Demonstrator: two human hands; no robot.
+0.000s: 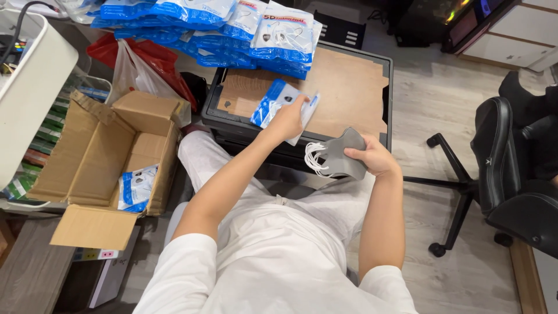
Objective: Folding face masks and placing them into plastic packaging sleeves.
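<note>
The left hand (289, 119) is closed on a flat blue-and-white pouch (273, 104), holding it over the tabletop (349, 87), a brown board set in a black frame. The right hand (374, 157) grips a small stack of grey masks (343, 154), their white ear loops hanging toward the left hand; how many masks are in the stack cannot be told. Beyond the left hand, at the far edge of the tabletop, lies a heap of pouches (232, 29) of the same blue and white, too overlapped to count. Well to the left of the left hand, an open cardboard box (110, 157) sits low beside the person's knee, with one pouch in the box (135, 189). Behind the box are a red plastic bag (145, 58) and a white one. To the right of the right hand, a black office chair (500, 168) stands on a pale wood floor (442, 93).
</note>
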